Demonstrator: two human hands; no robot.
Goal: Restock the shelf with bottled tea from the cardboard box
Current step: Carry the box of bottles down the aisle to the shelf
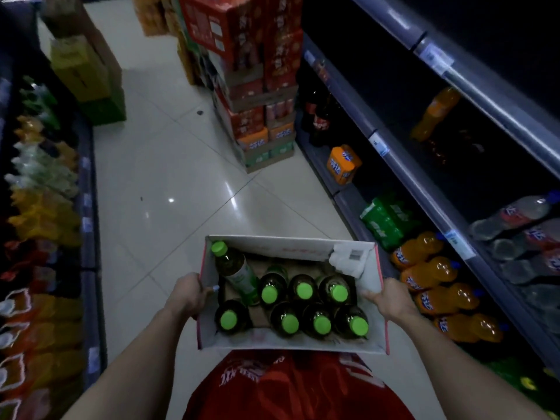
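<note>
1. The cardboard box is an open-topped rectangular carton with pale matte inner walls and a thin red edge, carried in mid-air over the tiled aisle, just in front of the person's red printed shirt
2. The left hand clamps the box's left wall, fingers curled together over the rim with the tips inside; one light-painted nail shows
3. The right hand clamps the right wall the same way, fingers pressed together against the inner face and the thumb outside
4. Inside stand seven tea bottles, dark glossy plastic cylinders with round bright green caps, in two rows: three far, four near, with a gap in the near row showing brown cardboard floor
5. An eighth, tilted bottle leans across the far left corner, its cap near the rim and its pale label visible
6. A crumpled white wrapper with a barcode sits in the far right corner
7. To the right, the grey metal shelf runs away in tiers with price tags on its edges; orange soda bottles lie low beside the box, and clear bottles sit on the tier above
8. Farther off, stacked red and orange cartons rise from the smooth, reflective floor
</note>
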